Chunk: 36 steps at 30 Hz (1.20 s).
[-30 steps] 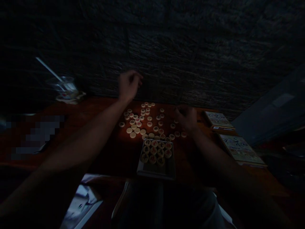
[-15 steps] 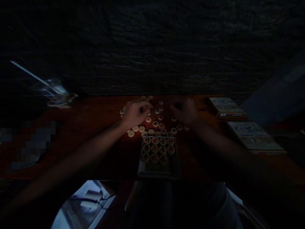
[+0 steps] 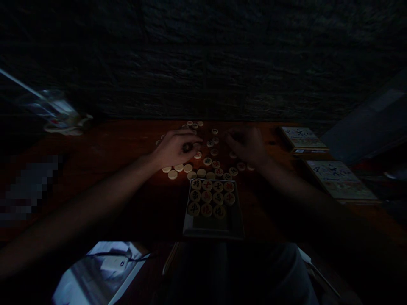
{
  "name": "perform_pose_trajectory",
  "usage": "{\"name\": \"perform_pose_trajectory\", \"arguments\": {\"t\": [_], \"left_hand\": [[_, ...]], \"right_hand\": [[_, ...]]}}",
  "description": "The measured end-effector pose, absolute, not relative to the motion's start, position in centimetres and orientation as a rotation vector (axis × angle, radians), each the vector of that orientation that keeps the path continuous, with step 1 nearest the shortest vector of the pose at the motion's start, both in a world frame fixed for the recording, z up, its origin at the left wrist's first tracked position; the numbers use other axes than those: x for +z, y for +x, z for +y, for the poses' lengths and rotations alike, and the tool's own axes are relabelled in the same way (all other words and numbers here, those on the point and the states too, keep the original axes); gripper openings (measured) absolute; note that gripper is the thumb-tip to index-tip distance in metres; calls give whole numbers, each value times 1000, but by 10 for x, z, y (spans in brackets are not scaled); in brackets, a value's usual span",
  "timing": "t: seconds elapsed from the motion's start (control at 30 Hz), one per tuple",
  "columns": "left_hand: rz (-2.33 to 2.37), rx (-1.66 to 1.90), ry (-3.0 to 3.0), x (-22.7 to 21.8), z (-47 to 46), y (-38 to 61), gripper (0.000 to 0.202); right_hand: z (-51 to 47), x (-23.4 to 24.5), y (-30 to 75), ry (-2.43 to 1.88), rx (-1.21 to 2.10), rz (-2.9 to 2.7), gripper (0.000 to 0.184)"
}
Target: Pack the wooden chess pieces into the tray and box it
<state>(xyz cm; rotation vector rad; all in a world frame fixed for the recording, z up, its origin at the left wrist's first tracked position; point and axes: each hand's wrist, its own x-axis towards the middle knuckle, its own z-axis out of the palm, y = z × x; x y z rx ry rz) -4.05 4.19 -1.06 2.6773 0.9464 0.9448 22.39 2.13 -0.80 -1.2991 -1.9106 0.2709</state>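
Note:
Many round xiangqi pieces with red or black characters lie loose on a wooden table (image 3: 111,156). My left hand (image 3: 174,146) is curled over the left part of the spread, with a piece (image 3: 196,145) between thumb and fingers. Just below that sits a red-marked piece (image 3: 197,155). On the right, my right hand (image 3: 248,144) has its fingers drawn together, in deep shadow; what they hold, if anything, is hidden. Nearer me stands a shallow tray (image 3: 210,231) with three rows of pieces, such as a black-marked piece (image 3: 193,208); its front strip shows bare.
Two flat printed boxes, a farther box (image 3: 302,137) and a nearer box (image 3: 341,180), lie at the right. A clear cup (image 3: 60,112) with a straw stands at the far left. A dark stone wall (image 3: 203,63) closes off the back. Light is very dim.
My left hand has shifted slightly left and down, its thumb and fingers a little farther apart. My right hand stays almost in place. The whole view has turned slightly; the tray's pieces look the same.

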Motion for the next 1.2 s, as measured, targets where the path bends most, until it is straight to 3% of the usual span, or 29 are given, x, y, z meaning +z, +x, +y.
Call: {"name": "perform_pose_trajectory", "arguments": {"t": [0.3,0.6,0.83,1.2], "left_hand": [[663,631,2865,-16,45,-40,33],[644,730,2863,-16,47,-42,30],[763,728,2861,-14,54,-51,43],[829,728,2847,-14,55,-53,35]], "right_hand": [[26,-13,226,-1209,236,-1936,25],[23,-11,225,-1233,259,-1944,22],[25,-11,227,-1238,239,-1950,23],[27,-11,230,-1259,219,-1957,22]]}}
